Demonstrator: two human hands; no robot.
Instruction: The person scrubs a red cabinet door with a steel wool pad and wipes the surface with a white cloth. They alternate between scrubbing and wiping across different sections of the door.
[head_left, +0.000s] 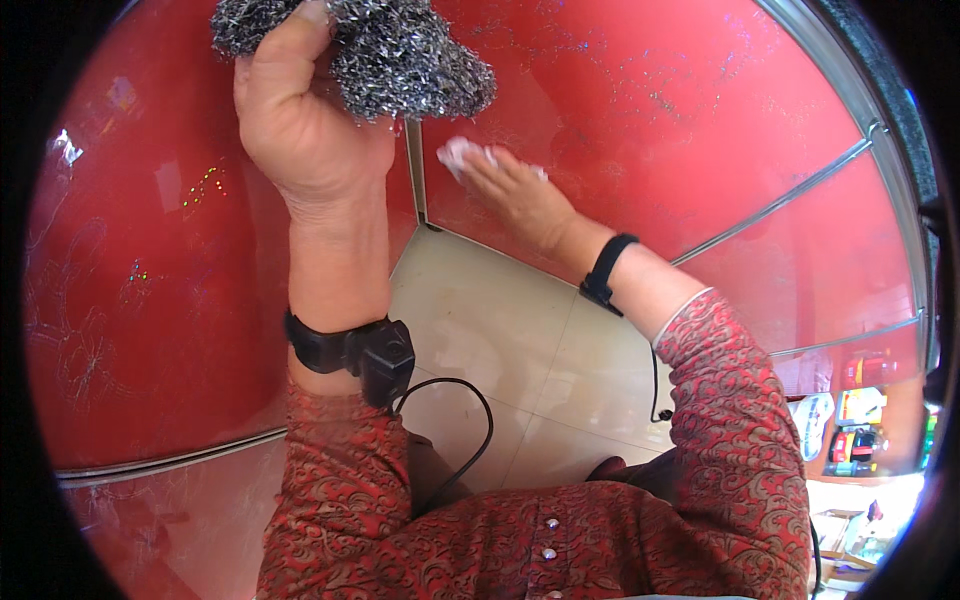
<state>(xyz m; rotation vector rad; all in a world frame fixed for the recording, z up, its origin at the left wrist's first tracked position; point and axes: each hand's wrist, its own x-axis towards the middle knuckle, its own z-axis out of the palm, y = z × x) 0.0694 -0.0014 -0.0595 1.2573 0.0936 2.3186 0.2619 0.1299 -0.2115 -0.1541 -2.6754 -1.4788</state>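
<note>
A large tangled wad of silvery metal tinsel or scouring wool is gripped in my left hand, raised near the top of the view. Lower and to the right, my right hand presses a crumpled whitish cloth or tissue near a glossy red panel; whether it touches the surface is hard to tell. Another glossy red panel with floral line patterns stands left of my left arm. Each wrist has a black strap; the left one carries a black device.
A vertical metal-coloured strip stands between the panels. Below lies a pale tiled floor. A black cable loops beside my left sleeve. Bottles and containers stand at the lower right, beyond metal trim.
</note>
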